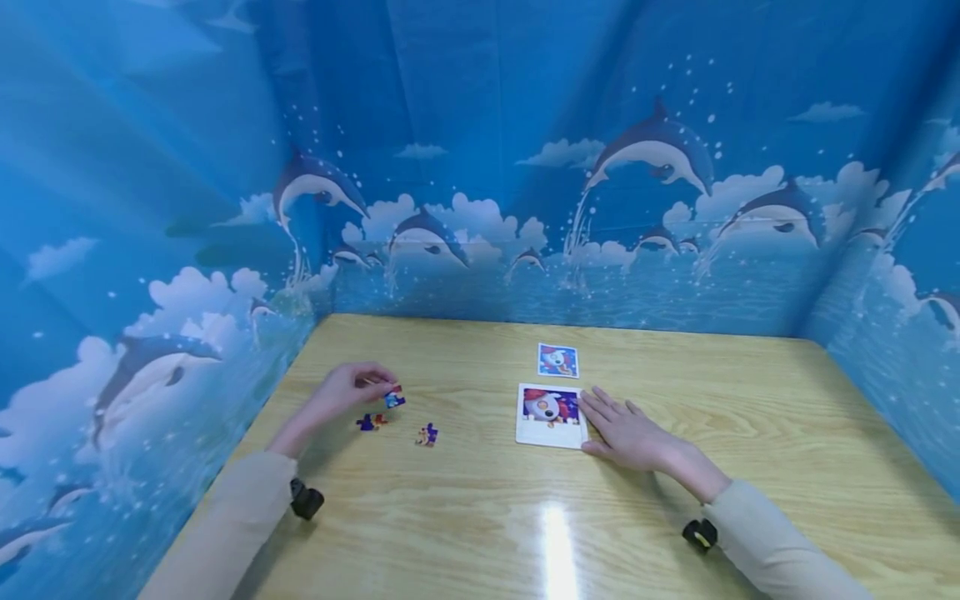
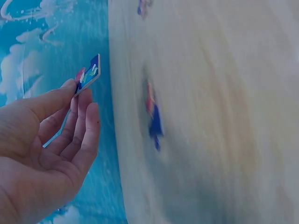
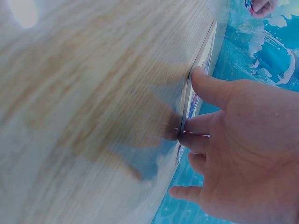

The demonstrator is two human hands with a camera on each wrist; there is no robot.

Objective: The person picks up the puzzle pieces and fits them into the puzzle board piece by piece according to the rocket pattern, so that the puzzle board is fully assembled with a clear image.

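Observation:
Between thumb and fingertips my left hand (image 1: 355,386) pinches a jigsaw puzzle piece (image 1: 394,396), lifted above the table's left part. In the left wrist view that puzzle piece (image 2: 88,74) shows blue and red, with a pale edge. Two more puzzle pieces lie nearby, a purple and red piece (image 1: 372,422) and a purple and orange piece (image 1: 427,434). My right hand (image 1: 626,429) rests with fairly straight fingers at the right edge of a white puzzle tray (image 1: 551,436). A partly assembled picture of a white cartoon figure fills the tray's upper part.
Just behind the tray lies a small picture card (image 1: 558,361) with a similar figure. The wooden table (image 1: 465,517) ends at a blue dolphin-print curtain (image 1: 465,283) at the back and sides. A black wrist camera (image 1: 306,499) sits at the left sleeve.

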